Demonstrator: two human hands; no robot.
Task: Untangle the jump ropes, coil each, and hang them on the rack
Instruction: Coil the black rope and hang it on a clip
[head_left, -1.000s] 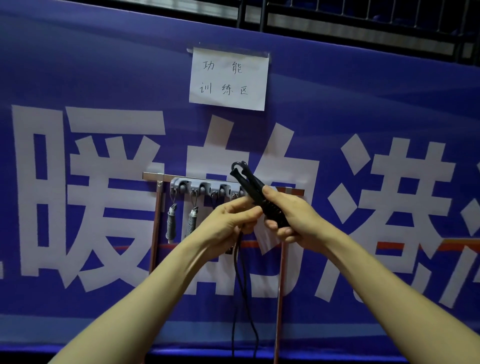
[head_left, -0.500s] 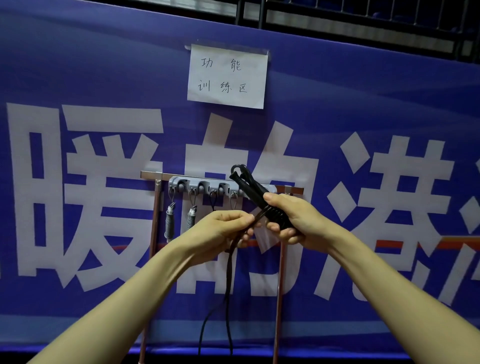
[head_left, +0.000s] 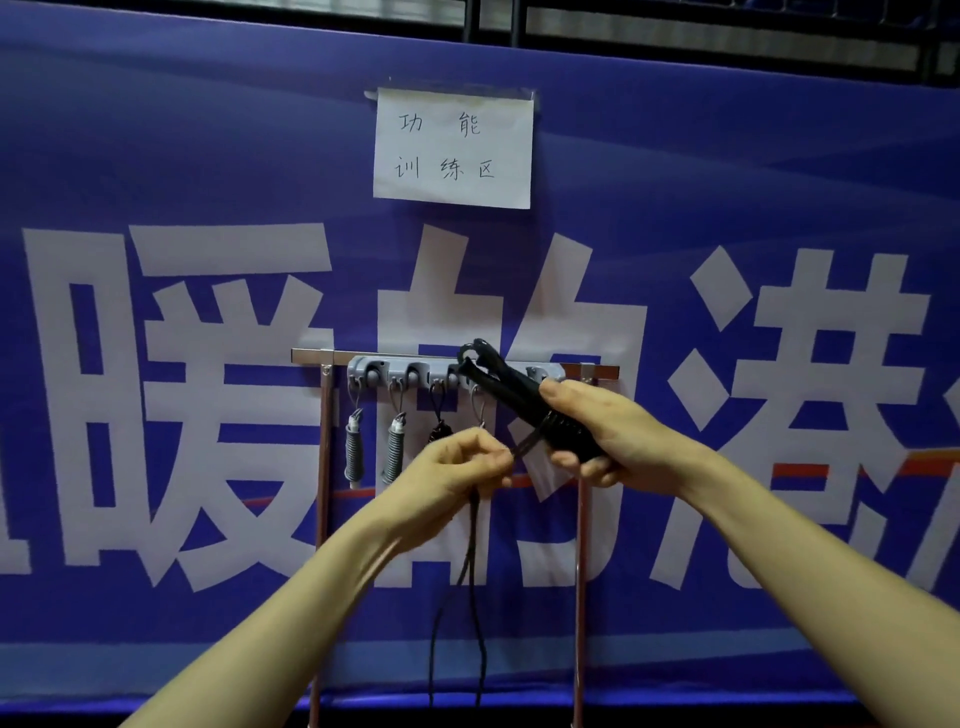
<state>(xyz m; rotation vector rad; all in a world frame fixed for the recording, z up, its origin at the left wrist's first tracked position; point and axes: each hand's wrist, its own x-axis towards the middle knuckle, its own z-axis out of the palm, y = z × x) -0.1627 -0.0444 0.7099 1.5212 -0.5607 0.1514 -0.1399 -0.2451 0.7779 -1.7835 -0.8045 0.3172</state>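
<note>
My right hand (head_left: 605, 434) grips the two black jump rope handles (head_left: 506, 387) held together and tilted up to the left, with rope turns wound around them near my fingers. My left hand (head_left: 465, 467) pinches the black rope (head_left: 470, 582) just left of the handles; two strands hang down from it toward the floor. Behind my hands a grey hook rail (head_left: 410, 371) sits on a metal rack (head_left: 322, 467). Two grey coiled ropes (head_left: 354, 454) hang from its left hooks, and a black coiled rope (head_left: 440, 428) hangs partly hidden behind my left hand.
The rack stands against a blue banner (head_left: 156, 156) with large white characters. A white paper sign (head_left: 452, 148) is taped above the rack. A dark railing runs along the top edge.
My left hand has moved down and left along the rope, pulling the strand out from the handles. My right hand kept its grip on the handles at about the same place.
</note>
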